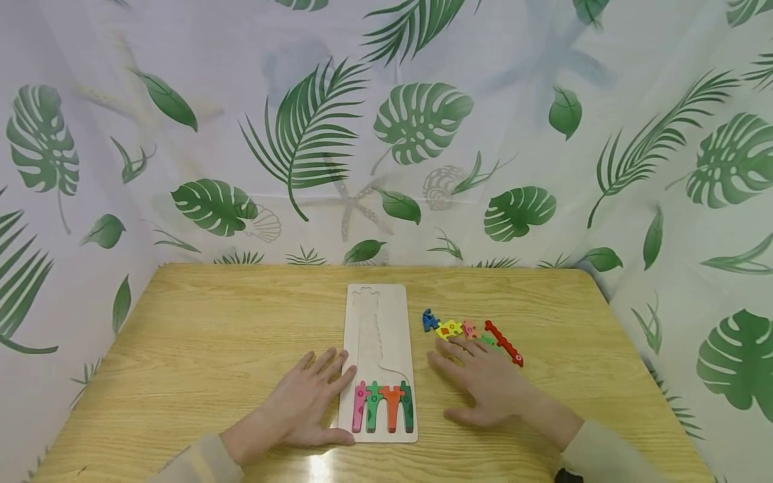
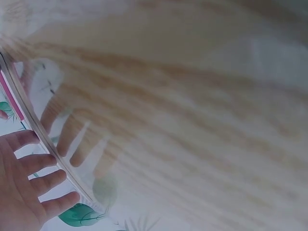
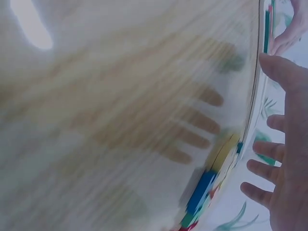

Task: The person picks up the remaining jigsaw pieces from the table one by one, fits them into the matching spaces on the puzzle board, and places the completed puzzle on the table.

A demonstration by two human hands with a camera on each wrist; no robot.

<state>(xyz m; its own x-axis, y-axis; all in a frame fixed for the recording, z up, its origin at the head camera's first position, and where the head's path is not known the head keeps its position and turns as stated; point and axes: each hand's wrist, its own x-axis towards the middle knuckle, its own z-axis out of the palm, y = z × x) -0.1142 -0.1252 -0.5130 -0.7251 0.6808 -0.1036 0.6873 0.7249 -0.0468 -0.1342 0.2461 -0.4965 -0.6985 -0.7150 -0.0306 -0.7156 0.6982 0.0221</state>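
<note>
Sleeves are bordering the near side of the work area. Left hand is lying just left of the board, fingers straight and spread, pinching nothing; its thumb is lying at the board's near left corner. Whether it is touching, the views are not settling. Caution: with no visible fastening holding the board to the table, uneven side pressure could be causing it to slide or turn.

At the board's near end, four legs are sitting side by side, left to right: pink leg, green leg, orange leg, dark green leg. Their tabs are pointing far; forcing a misaligned piece against them could be tilting a leg out.

Right hand is lying right of the board, also spread, gripping nothing visible. Its fingers are partly covering the green piece; contact is remaining unclear. Caution: a low sweep could be scattering the group, as the red piece, pink piece, yellow piece and blue piece are lying close together.

Farther along the board, the recess is running unfilled; its faint outline could be causing wrong placement. Patterned curtain is hanging behind.
</note>
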